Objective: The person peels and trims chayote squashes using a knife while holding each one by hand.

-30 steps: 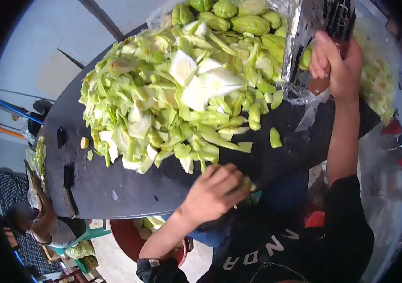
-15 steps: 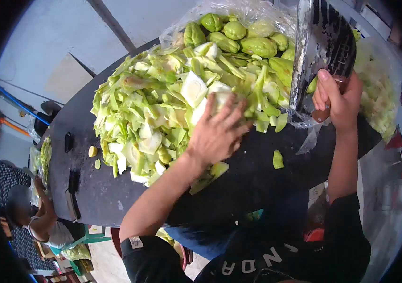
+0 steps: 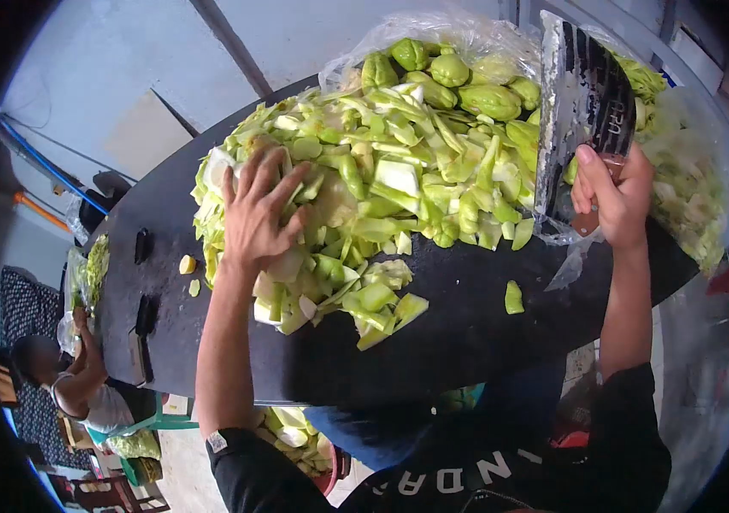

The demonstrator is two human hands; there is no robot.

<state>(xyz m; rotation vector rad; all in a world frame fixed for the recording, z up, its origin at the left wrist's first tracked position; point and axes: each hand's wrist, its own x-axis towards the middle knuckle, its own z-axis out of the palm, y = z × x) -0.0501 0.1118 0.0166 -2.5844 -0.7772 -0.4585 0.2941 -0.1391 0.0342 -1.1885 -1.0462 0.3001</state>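
A heap of cut pale-green chayote pieces (image 3: 382, 179) covers much of the dark table. On the left part of this heap lies my left hand (image 3: 258, 209), its fingers spread over the pieces and the fingertips partly among them. My right hand (image 3: 612, 192) is wrapped round the brown handle of a cleaver (image 3: 582, 111), near the right end of the table. The broad blade stands upright, smeared with pale residue. Whole chayotes (image 3: 488, 101) sit behind the heap, beside the blade.
Clear plastic (image 3: 458, 30) surrounds the whole chayotes. At right, a plastic bag (image 3: 685, 184) holds cut pieces. Two small black objects (image 3: 141, 245) rest on the table (image 3: 433, 333). Below the edge is a red tub (image 3: 340, 466) with pieces. Another person (image 3: 82, 380) sits at far left.
My left hand has swept left across the heap, and its pieces have shifted about. My right hand keeps the cleaver in nearly the same place.
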